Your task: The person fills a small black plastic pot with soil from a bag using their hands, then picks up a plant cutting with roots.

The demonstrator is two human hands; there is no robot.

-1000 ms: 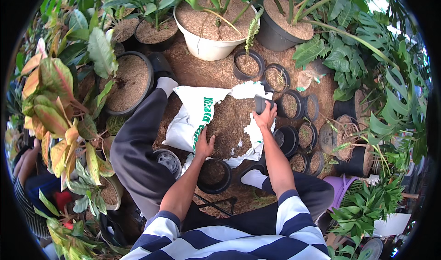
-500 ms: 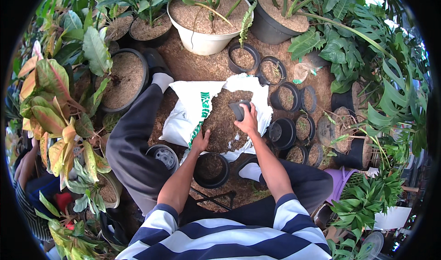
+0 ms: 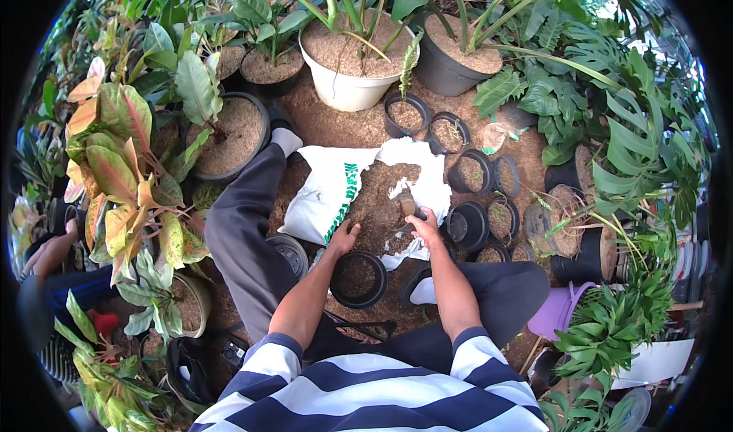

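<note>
A white sack (image 3: 324,180) with green print lies torn wide, dark brown potting mix (image 3: 374,191) showing in it. Small and dark, a pot (image 3: 407,204) is tilted in my right hand (image 3: 424,224), over the sack's right part; brown mix shows at its mouth. My left hand (image 3: 343,237) is at the sack's lower left edge, thumb and fingers apart, nothing visible in it; some fingertips are hidden. Just below it, between my forearms, a round black pot (image 3: 359,298) stands upright with mix inside.
Several small black pots (image 3: 467,226) stand right of the sack. A grey pot (image 3: 289,252) sits by my left leg. Large planters, one white (image 3: 351,92), line the far side. Leafy plants (image 3: 126,172) crowd both sides. A purple bucket (image 3: 556,313) is beyond my right knee. Someone's arm (image 3: 53,252) shows far left.
My right hand has come nearer and slightly right with the small pot, now tipped differently. My left hand has shifted slightly right and nearer. The whole view has shifted a little.
</note>
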